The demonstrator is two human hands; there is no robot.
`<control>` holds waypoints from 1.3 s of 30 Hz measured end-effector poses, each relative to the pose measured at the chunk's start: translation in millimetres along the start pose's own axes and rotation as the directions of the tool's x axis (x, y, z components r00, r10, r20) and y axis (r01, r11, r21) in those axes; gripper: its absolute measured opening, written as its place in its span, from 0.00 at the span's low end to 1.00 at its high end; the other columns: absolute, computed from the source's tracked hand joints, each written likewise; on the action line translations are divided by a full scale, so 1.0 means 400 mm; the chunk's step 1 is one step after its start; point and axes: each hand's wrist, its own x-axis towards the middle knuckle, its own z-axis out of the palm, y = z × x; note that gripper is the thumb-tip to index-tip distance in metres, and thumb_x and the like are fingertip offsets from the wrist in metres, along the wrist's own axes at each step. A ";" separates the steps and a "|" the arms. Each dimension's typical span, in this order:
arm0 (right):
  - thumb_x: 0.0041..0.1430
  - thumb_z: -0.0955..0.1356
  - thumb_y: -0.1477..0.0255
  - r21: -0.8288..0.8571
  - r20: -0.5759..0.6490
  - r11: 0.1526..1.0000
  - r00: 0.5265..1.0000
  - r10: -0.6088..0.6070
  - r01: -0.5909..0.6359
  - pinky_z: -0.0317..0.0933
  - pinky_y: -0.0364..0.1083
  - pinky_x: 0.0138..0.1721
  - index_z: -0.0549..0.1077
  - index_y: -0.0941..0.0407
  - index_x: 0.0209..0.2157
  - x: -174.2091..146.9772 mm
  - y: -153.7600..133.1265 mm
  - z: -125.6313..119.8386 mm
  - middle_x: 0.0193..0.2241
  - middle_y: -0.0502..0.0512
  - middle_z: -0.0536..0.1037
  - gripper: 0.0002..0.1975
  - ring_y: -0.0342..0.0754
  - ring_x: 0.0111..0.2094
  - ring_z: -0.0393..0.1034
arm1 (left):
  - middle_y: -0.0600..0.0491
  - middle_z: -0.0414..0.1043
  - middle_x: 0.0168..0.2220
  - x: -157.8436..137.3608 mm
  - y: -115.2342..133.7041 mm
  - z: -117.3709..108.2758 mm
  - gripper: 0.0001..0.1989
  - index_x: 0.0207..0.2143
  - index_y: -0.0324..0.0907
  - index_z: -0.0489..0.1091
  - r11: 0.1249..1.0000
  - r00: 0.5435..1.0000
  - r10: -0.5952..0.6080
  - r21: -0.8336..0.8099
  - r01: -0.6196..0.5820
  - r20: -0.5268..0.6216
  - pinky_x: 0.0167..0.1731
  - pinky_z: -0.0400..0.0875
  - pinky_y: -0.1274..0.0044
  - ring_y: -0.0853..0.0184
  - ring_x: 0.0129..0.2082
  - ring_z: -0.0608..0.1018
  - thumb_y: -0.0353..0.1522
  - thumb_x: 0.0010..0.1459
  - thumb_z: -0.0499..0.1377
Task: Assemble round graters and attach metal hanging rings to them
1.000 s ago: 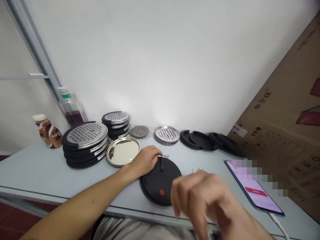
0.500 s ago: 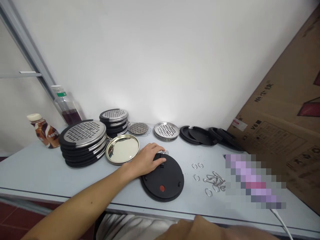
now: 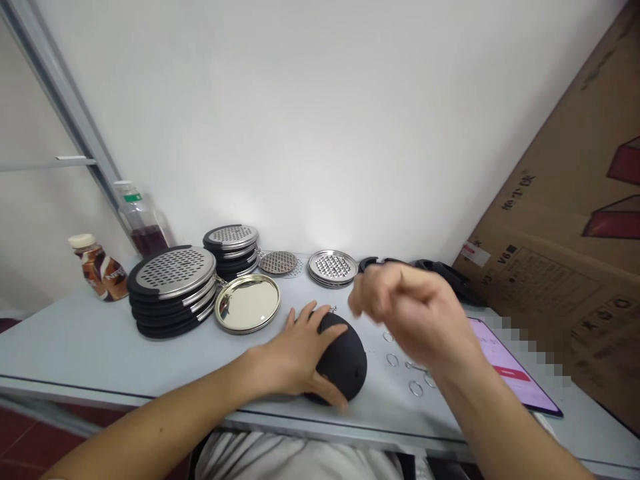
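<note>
My left hand (image 3: 303,353) lies on a round black plastic lid (image 3: 347,360) near the table's front edge, fingers spread over its left part and thumb by its near rim. The palm hides that side of the lid. Raised just right of the lid, my right hand (image 3: 400,307) is closed in a fist, slightly blurred, with nothing seen sticking out of it. Below it on the table are loose metal rings (image 3: 393,360), partly covered by the hand. Left of the lid lies a shiny round metal tin (image 3: 249,303).
Stacks of black-rimmed round graters (image 3: 175,270) stand left. A perforated disc (image 3: 279,262), grater plates (image 3: 333,267) and black plastic parts (image 3: 437,270) line the wall. Two bottles (image 3: 103,270) stand far left. A tablet (image 3: 520,373) and a cardboard box (image 3: 560,253) are right.
My right hand has risen from the bottom edge to the right of the lid, as a fist. My left hand has slid nearer and spread across the lid, covering more of it.
</note>
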 end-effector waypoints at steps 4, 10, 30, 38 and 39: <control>0.54 0.68 0.58 -0.088 -0.359 0.972 0.917 0.172 -0.217 0.57 0.44 0.29 0.66 0.56 0.18 0.080 0.074 -0.068 0.17 0.47 0.64 0.19 0.42 0.23 0.60 | 0.38 0.29 0.67 -0.033 0.040 0.008 0.64 0.66 0.48 0.44 0.992 0.967 -0.129 0.026 0.126 0.218 0.51 0.38 0.38 0.31 0.63 0.34 0.56 0.29 0.67; 0.48 0.70 0.53 -0.231 -0.377 0.867 0.862 0.339 -0.442 0.57 0.43 0.27 0.72 0.58 0.24 0.060 0.193 -0.105 0.19 0.50 0.68 0.20 0.44 0.23 0.61 | 0.38 0.38 0.67 -0.059 0.044 0.024 0.54 0.65 0.49 0.47 0.993 0.994 0.010 0.116 -0.023 0.111 0.54 0.41 0.42 0.34 0.63 0.43 0.57 0.39 0.63; 0.50 0.68 0.53 -0.364 -0.453 0.782 0.830 0.326 -0.506 0.63 0.45 0.26 0.77 0.58 0.31 0.053 0.229 -0.132 0.24 0.55 0.76 0.21 0.47 0.22 0.67 | 0.50 0.76 0.38 0.001 -0.050 -0.135 0.11 0.42 0.42 0.72 0.930 0.706 -0.259 -0.368 -0.003 -0.659 0.40 0.72 0.73 0.63 0.38 0.77 0.32 0.56 0.57; 0.50 0.67 0.56 -0.334 -0.399 0.793 0.838 0.371 -0.510 0.63 0.44 0.25 0.76 0.57 0.29 0.054 0.230 -0.112 0.22 0.53 0.73 0.18 0.46 0.23 0.65 | 0.53 0.75 0.30 -0.123 -0.252 -0.380 0.18 0.44 0.40 0.71 0.668 0.372 -0.693 -0.744 0.011 -0.617 0.26 0.70 0.81 0.68 0.28 0.76 0.32 0.48 0.61; 0.51 0.67 0.56 -0.333 -0.389 0.797 0.843 0.371 -0.504 0.62 0.43 0.25 0.76 0.58 0.28 0.055 0.229 -0.107 0.21 0.53 0.72 0.18 0.46 0.23 0.64 | 0.53 0.74 0.28 -0.150 -0.274 -0.399 0.18 0.43 0.39 0.72 0.653 0.357 -0.713 -0.757 0.023 -0.604 0.22 0.67 0.82 0.69 0.25 0.75 0.30 0.46 0.60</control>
